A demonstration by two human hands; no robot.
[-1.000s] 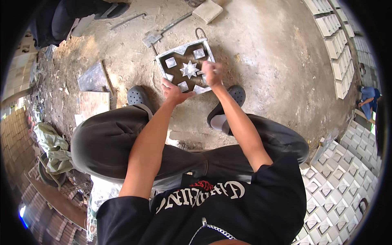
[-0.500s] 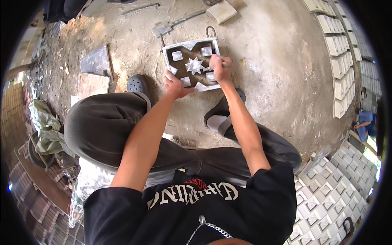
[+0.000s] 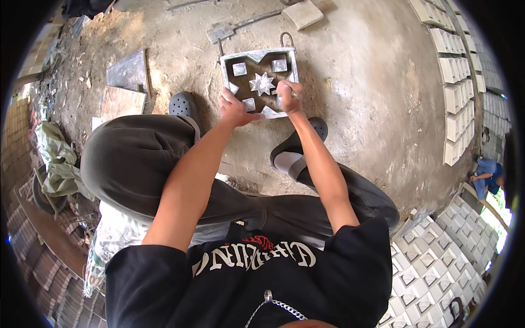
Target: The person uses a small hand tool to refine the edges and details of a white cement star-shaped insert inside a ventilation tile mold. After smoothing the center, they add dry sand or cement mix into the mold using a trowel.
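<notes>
A square metal mold [image 3: 257, 55] lies on the ground between my feet, with V-shaped notches in its frame and wire loops at its far corners. Inside it stand a pale eight-pointed star [image 3: 262, 84] and several square blocks [image 3: 239, 69]. My left hand [image 3: 236, 111] grips the frame at its near left corner, thumb along the near edge. My right hand [image 3: 290, 96] is closed in a fist inside the mold's right side, over the near right block, which it mostly hides. A small light thing shows at its fingers, too small to name.
Beyond the mold lie a long-handled metal tool [image 3: 220, 33] and a pale slab [image 3: 302, 14]. Boards [image 3: 124, 102] rest at the left. Rows of pale cast blocks [image 3: 455, 98] stand at the right, with more [image 3: 432, 273] at lower right. Another person [image 3: 486, 175] sits at the far right.
My right hand has moved from the mold's right wall inward and a little nearer to me. My left hand keeps its place on the corner. The whole view has shifted slightly.
</notes>
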